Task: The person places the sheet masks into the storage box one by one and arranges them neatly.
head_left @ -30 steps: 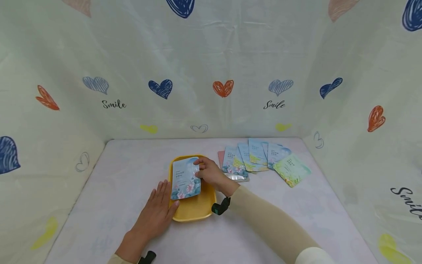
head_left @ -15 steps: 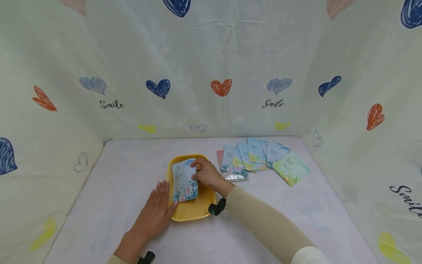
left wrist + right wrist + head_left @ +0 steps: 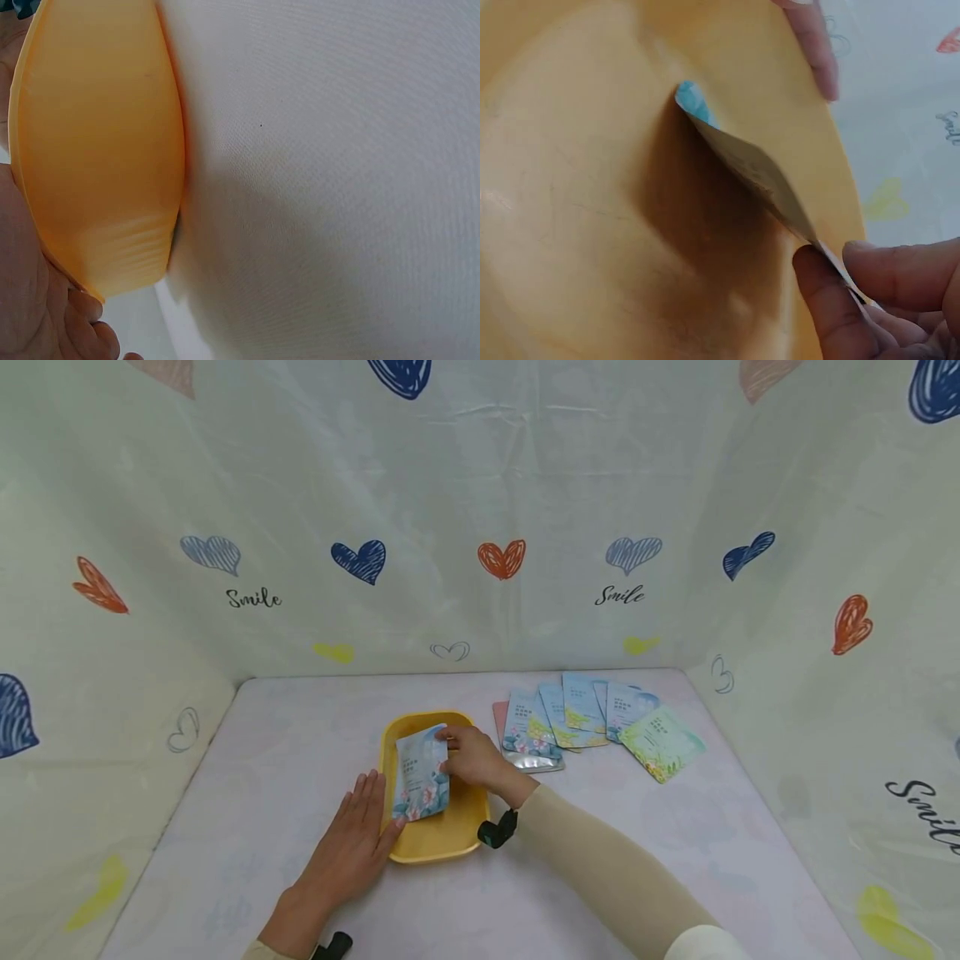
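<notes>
We see right fingers (image 3: pixel 829 300) pinching the blue packet (image 3: pixel 422 777), yellow tray (image 3: pixel 442 842) beneath them, straight left fingers (image 3: pixel 368 795) against its rim

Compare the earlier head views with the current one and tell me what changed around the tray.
The blue packet in the right hand has shifted slightly toward the person, over the yellow tray, and looks narrower, seemingly tilted more on edge. Nothing was taken hold of or let go: the right hand still pinches it. The left hand stays against the tray's left side; the other packets lie as before.
</notes>
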A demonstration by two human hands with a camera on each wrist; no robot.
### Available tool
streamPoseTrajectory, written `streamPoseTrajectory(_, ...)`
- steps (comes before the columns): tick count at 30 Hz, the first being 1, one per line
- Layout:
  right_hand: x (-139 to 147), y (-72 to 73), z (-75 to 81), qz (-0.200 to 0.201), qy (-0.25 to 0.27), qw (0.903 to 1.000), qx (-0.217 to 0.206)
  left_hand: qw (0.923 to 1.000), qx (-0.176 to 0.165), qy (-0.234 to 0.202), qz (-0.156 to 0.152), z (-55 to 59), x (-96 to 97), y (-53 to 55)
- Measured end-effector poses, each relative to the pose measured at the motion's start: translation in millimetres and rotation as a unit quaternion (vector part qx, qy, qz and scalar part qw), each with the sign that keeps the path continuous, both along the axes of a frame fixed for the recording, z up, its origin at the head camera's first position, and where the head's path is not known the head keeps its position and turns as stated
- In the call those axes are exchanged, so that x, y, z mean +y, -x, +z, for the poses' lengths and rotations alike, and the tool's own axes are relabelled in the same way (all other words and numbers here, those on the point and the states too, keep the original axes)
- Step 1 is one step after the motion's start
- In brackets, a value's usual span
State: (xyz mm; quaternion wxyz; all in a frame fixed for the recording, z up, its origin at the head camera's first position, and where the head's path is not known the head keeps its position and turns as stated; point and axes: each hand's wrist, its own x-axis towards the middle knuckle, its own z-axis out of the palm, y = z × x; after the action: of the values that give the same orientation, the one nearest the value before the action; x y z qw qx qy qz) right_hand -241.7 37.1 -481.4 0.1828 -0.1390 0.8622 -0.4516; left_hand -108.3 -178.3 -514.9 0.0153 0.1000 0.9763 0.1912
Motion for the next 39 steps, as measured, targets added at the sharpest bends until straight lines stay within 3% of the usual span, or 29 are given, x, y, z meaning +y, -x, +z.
streamPoseTrajectory(7, 14, 3.8, 6.9, 0.002, 0.085, 0.9898, -0.115, 0.9999, -0.007, 0.009, 0.004, -2.4, 0.2, 1.4)
streamPoseTrajectory(16, 13, -6.8, 13.9, 0.010, 0.076, 0.9890, -0.127, 0.9999, -0.010, 0.004, 0.005, -1.0, -1.3, 1.4)
streamPoseTrajectory(24, 21, -10.6, 11.8, -0.009, 0.046, 0.9955, -0.082, 0.9998, -0.017, 0.004, 0.006, -3.5, -0.3, 2.9)
streamPoseTrajectory(32, 47, -10.5, 11.2, -0.087, 0.124, 0.9875, -0.044, 0.9998, -0.016, 0.005, 0.013, -3.1, 1.7, 2.1)
streamPoseTrajectory(34, 59, -9.8, 9.8, -0.111, 0.115, 0.9871, -0.013, 0.9998, -0.016, 0.005, 0.014, -3.3, 2.3, 2.2)
streamPoseTrajectory(39, 98, -8.8, 5.0, -0.145, 0.011, 0.9851, 0.092, 0.9997, -0.018, 0.008, 0.015, -4.4, 3.4, 2.6)
